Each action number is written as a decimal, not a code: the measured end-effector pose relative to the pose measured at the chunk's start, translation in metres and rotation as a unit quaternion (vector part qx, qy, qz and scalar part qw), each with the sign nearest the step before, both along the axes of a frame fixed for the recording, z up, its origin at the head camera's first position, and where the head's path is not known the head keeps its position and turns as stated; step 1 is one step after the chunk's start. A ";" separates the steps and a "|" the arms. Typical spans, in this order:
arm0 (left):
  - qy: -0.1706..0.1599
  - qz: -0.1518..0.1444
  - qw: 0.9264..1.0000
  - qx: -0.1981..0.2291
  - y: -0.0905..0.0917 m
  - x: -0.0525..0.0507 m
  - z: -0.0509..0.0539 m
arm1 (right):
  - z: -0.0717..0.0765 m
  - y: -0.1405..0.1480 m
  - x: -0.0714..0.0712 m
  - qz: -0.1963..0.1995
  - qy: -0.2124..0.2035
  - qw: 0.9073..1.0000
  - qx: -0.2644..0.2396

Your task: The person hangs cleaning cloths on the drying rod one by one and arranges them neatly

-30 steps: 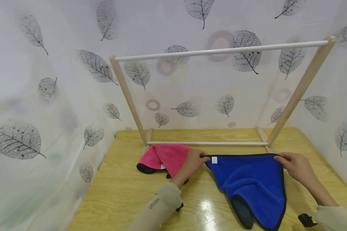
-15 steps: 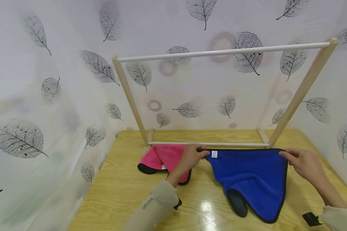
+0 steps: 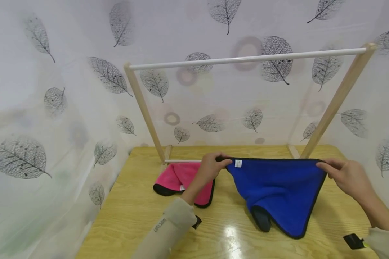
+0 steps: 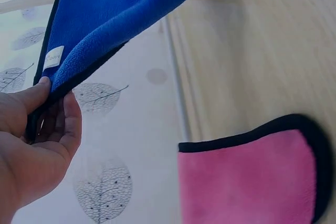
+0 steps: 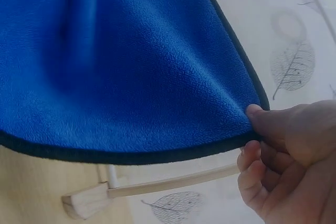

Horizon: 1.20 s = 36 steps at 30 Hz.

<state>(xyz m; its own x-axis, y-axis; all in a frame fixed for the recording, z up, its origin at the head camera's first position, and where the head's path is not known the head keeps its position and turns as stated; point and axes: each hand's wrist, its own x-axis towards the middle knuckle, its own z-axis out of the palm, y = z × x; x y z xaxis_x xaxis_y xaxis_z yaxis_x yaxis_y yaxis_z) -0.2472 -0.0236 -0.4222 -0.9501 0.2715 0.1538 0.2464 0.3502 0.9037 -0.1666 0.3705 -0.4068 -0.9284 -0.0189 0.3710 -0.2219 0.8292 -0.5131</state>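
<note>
Both hands are pinching: left hand [image 3: 210, 167] has the labelled corner of the blue cloth [image 3: 282, 187], right hand [image 3: 353, 180] has the opposite top corner. Cloth is in front of the wooden stand, well below its top bar [image 3: 246, 60], hanging over the surface [image 3: 129, 223]; can't tell if the bottom touches. Top edge is nearly straight between the grips, lower half isn't: it's bunched, with a dark flap [image 3: 262, 218] turned out at lower left. Main risk, I'd say, is a corner slipping. Right wrist view shows thumb and fingers on just a small bit of bound edge, so too much outward pull could pop it out. Second: that fold probably won't fall out by itself; any lift could carry it along and leave the cloth hanging lopsided. Third: left sleeve [image 3: 181, 212] crosses the view close to the pink cloth [image 3: 178, 174]; a low sweep could drag it, clearance unclear from here. Fourth: cloth covers most of the lower bar [image 3: 183, 161] and its right corner overlaps the right post [image 3: 337, 100] in view. Loose fabric could snag there, and a hard tug or a knuckle might shift the stand, which looks light.
</note>
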 end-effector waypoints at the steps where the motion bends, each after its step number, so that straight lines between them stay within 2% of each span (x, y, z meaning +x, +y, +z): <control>1: 0.004 -0.001 1.000 0.002 -0.001 -0.001 0.002 | 0.002 -0.001 0.000 0.000 0.000 1.000 0.002; 6: 0.009 -0.011 1.000 0.002 -0.008 -0.003 0.014 | 0.012 -0.005 0.001 -0.014 -0.005 1.000 0.010; 12: 0.033 -0.023 0.999 0.011 -0.012 -0.004 0.031 | 0.026 -0.005 0.000 -0.007 0.011 1.000 0.013; 17: 0.056 -0.042 0.998 -0.004 -0.016 -0.003 0.048 | 0.037 -0.004 -0.001 -0.015 0.018 0.999 0.022; 23: 0.068 -0.046 0.996 -0.016 -0.019 -0.002 0.067 | 0.052 -0.005 -0.003 -0.022 0.026 0.999 0.011; 31: 0.080 -0.057 0.995 -0.008 -0.019 -0.002 0.084 | 0.069 -0.003 -0.003 -0.030 0.019 0.999 0.017; 36: 0.079 -0.050 0.995 -0.018 -0.016 -0.003 0.092 | 0.075 -0.002 -0.002 -0.043 0.020 0.999 0.017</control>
<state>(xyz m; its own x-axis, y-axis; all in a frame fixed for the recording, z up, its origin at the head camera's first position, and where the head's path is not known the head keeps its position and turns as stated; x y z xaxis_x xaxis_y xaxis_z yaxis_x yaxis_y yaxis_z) -0.2501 -0.0401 -0.3299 -0.8824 0.3722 0.2879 0.4202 0.3479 0.8381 -0.1689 0.3686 -0.3313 -0.9117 0.0475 0.4080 -0.1685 0.8626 -0.4770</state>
